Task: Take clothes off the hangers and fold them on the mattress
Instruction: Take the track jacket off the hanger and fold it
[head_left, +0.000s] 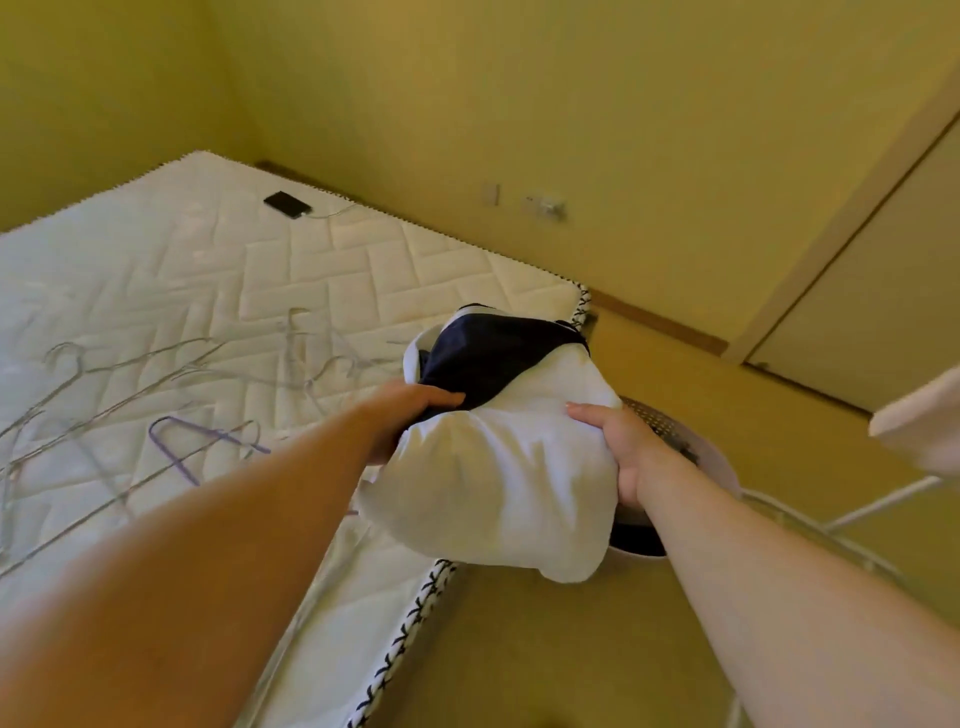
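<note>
**Both hands hold a bundle of clothes over the mattress edge**

The person holds a bundle (509, 467) of clothes in the air with both arms stretched out. Most of it is white cloth, with a navy garment (498, 353) wrapped in at the top. The left hand (410, 415) grips it from the left, fingers laid together over the navy garment and curled onto it; the thumb is hidden under the cloth. The right hand (618, 447) grips the white cloth from the right, fingers curled into the fabric and clamped on it.

The bundle hangs above the near right edge of the mattress (208, 270) and partly over a round white basket (654, 421) that stands on the floor (519, 649) just beside the mattress. Whether the bundle touches either one cannot be told.

Bare wire hangers (130, 374) lie scattered across the left part of the mattress, crossing one another. A purple hanger (182, 447) lies among them, nearest the left forearm.

Towards the far side of the mattress lies a dark phone (283, 203), with a pale cable (332, 212) running from it toward the wall. Sockets (545, 207) sit low on that wall. At the right edge stands a white rack (857, 509) with a white cloth (924, 426) on it, and behind it is a pale door (883, 291).
</note>
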